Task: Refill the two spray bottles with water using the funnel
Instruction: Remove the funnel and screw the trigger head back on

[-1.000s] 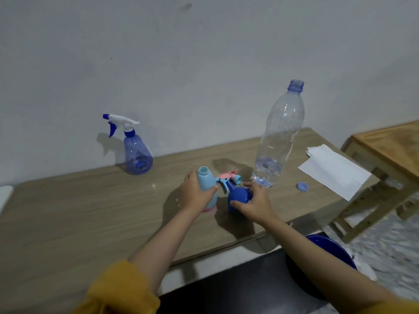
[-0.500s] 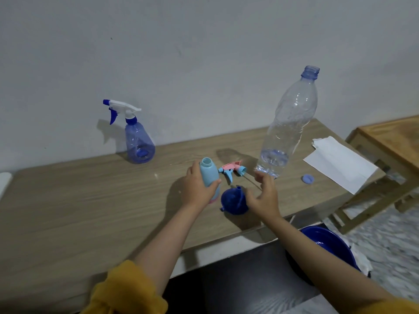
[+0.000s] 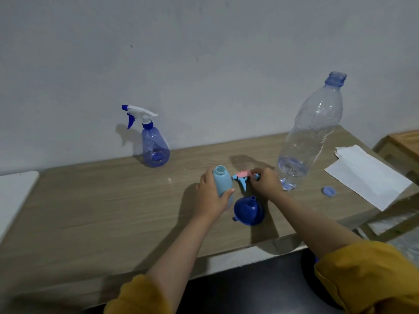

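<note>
My left hand (image 3: 209,196) grips a light blue spray bottle (image 3: 222,181) that stands upright on the wooden table (image 3: 102,209) with its neck uncapped. Just right of it lies its pink and blue trigger head (image 3: 242,177), and my right hand (image 3: 266,183) has its fingers closed on that head. A dark blue funnel (image 3: 248,210) rests on the table in front of both hands, spout up, touched by neither. A second spray bottle (image 3: 153,145), translucent blue with a white trigger, stands by the wall at the left. A large clear water bottle (image 3: 310,134), uncapped, holds a little water.
The water bottle's blue cap (image 3: 328,191) lies next to a white sheet of paper (image 3: 369,175) at the table's right end. A wooden stool (image 3: 401,146) stands past that end. A dark blue basin (image 3: 317,270) sits on the floor under my right arm.
My right hand let go of the funnel, leaving it on the table, and moved back to the trigger head. My left hand kept its hold on the light blue bottle.
</note>
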